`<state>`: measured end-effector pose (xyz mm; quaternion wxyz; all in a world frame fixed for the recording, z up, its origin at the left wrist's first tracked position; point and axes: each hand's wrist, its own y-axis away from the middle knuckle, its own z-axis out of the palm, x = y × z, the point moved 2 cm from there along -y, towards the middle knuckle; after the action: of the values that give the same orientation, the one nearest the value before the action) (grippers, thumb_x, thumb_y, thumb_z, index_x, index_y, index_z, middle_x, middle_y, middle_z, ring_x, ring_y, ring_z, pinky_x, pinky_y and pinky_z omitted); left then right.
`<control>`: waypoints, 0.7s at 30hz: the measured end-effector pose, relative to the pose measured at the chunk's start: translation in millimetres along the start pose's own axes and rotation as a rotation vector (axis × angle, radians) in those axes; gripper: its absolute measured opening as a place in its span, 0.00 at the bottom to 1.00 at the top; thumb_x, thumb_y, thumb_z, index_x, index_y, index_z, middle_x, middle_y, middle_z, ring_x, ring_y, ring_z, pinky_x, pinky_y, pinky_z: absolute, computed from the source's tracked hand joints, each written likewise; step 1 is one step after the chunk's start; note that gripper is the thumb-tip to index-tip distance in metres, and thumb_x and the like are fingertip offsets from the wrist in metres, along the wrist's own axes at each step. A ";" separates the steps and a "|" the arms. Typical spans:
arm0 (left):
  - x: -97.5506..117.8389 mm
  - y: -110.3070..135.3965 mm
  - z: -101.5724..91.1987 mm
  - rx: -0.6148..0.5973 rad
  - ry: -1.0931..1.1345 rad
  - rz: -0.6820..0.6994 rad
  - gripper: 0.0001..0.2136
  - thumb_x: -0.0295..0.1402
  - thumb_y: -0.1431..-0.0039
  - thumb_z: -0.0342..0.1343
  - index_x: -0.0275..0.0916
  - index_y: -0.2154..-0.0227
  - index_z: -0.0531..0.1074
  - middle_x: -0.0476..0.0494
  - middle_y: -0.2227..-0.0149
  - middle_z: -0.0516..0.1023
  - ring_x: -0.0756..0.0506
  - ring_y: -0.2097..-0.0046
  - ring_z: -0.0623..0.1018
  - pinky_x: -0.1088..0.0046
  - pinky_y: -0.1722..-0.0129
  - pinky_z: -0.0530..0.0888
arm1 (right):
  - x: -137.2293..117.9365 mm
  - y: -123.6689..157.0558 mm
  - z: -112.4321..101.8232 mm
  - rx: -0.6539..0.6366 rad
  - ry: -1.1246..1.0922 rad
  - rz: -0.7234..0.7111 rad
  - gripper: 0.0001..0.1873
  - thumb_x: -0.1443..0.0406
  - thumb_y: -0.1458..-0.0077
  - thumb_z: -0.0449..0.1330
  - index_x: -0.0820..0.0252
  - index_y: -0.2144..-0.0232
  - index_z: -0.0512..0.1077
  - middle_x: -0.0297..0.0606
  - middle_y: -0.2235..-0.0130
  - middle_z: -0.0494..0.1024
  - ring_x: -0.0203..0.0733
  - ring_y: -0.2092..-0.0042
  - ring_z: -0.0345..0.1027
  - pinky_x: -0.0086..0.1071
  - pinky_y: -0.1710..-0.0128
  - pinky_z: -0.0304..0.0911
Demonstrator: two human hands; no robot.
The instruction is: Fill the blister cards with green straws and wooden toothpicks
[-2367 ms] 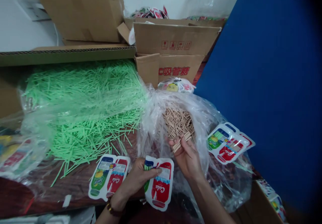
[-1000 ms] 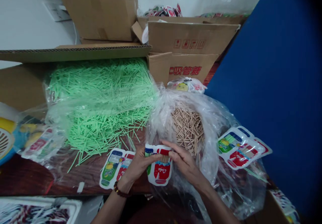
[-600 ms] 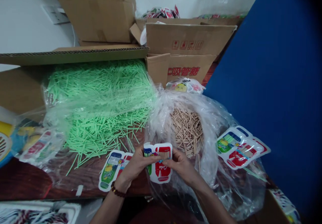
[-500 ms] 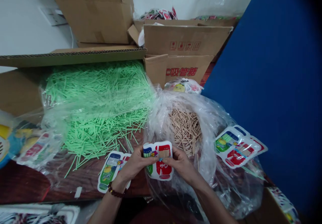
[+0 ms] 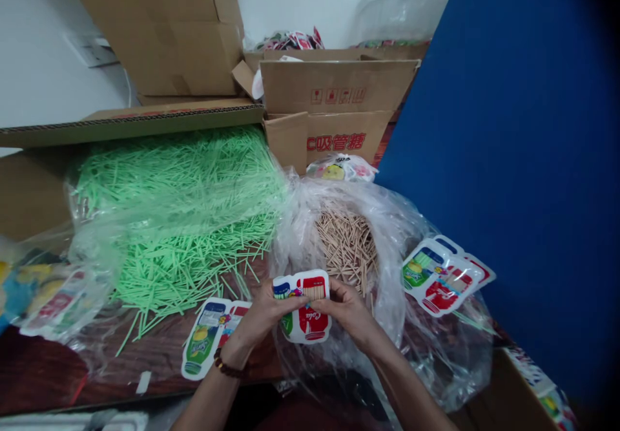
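Between my two hands is a bottle-shaped candy pouch [image 5: 314,323], with a red Cola side and a green side, brown and green sticks showing in its windows. My left hand [image 5: 266,315] grips its left edge, thumb lying across the front. My right hand [image 5: 349,308] pinches the right side, its thumb tip close to the left one. Just behind the pouch lies a heap of brown sticks [image 5: 346,243] in a clear plastic bag [image 5: 387,224]. Another pouch [image 5: 201,340] rests on the table, partly covered by my left forearm.
A large pile of green sticks [image 5: 184,237] spills from a plastic-lined carton at left. More pouches [image 5: 443,276] lie stacked at right on plastic. Cardboard boxes [image 5: 339,88] stand behind, and a blue panel [image 5: 484,159] rises on the right. The wooden table's front edge [image 5: 97,399] is near me.
The view has shifted slightly, so the surroundings sit a little further left. Both hands stay on the same pouch, thumbs still meeting at its middle.
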<state>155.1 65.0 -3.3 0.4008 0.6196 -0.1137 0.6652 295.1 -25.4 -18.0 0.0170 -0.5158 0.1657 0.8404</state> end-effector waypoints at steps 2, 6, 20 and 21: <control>-0.2 -1.1 0.7 -0.005 -0.002 0.000 0.11 0.33 0.55 0.67 0.33 0.69 0.76 0.47 0.72 0.80 0.48 0.71 0.76 0.75 0.69 0.73 | 0.0 0.2 -1.0 0.030 0.016 -0.011 0.15 0.62 0.60 0.70 0.61 0.68 0.74 0.31 0.71 0.78 0.37 0.68 0.70 0.31 0.64 0.65; 0.4 -2.9 0.0 -0.012 -0.073 0.028 0.10 0.33 0.56 0.67 0.32 0.73 0.75 0.49 0.75 0.78 0.50 0.73 0.75 0.76 0.71 0.71 | -0.5 2.2 -4.8 0.042 0.087 -0.083 0.12 0.61 0.58 0.69 0.61 0.72 0.74 0.32 0.72 0.77 0.36 0.69 0.69 0.30 0.66 0.63; 2.1 -6.8 24.1 0.030 -0.346 0.151 0.15 0.39 0.53 0.65 0.35 0.65 0.76 0.46 0.68 0.79 0.45 0.66 0.76 0.73 0.65 0.73 | -32.0 23.6 -30.7 0.186 0.382 -0.306 0.07 0.61 0.51 0.64 0.58 0.69 0.78 0.33 0.70 0.77 0.38 0.66 0.69 0.30 0.65 0.64; 2.1 -7.2 24.9 0.025 -0.370 0.184 0.16 0.39 0.53 0.64 0.37 0.61 0.76 0.45 0.65 0.79 0.44 0.62 0.76 0.72 0.61 0.73 | -41.3 31.9 -40.4 0.260 0.502 -0.372 0.06 0.61 0.49 0.64 0.58 0.70 0.78 0.32 0.70 0.76 0.38 0.66 0.68 0.29 0.65 0.63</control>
<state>178.4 54.3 1.2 0.3031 0.7230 -0.2332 0.5754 342.8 -61.6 9.7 0.1946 -0.7214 0.1736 0.6416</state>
